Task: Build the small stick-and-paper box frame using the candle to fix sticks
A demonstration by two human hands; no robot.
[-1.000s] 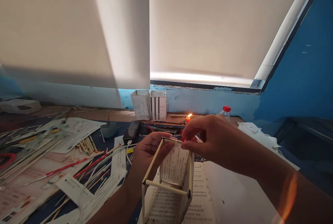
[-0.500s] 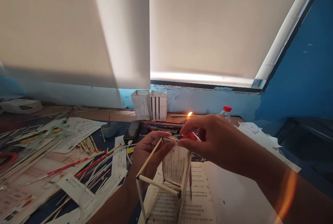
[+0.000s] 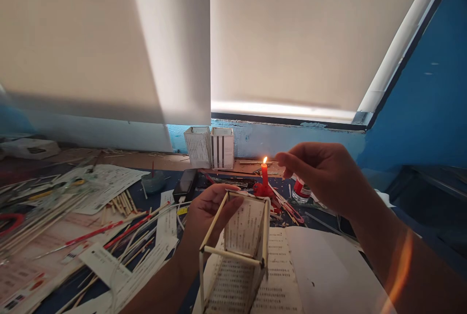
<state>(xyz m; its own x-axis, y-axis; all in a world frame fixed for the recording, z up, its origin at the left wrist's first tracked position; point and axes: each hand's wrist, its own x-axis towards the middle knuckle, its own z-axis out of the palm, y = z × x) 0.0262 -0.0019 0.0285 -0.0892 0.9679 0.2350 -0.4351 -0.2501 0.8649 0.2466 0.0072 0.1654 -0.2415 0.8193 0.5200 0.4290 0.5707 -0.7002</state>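
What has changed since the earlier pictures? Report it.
The right hand has left the far edge of the stick frame and moved up and right, its pinched fingertips now beside the lit candle; whether they hold anything is unclear. The frame's near end swung left, then back. The left hand keeps its grip; the two printed boxes stand as before.

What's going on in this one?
A person's left hand grips the top edge of a stick frame that has printed paper on at least one side. The right hand is off the frame, its fingertips together just right of a lit red candle's flame; whether they pinch anything is too small to tell. An open book lies below, and two paper-covered boxes stand by the wall.
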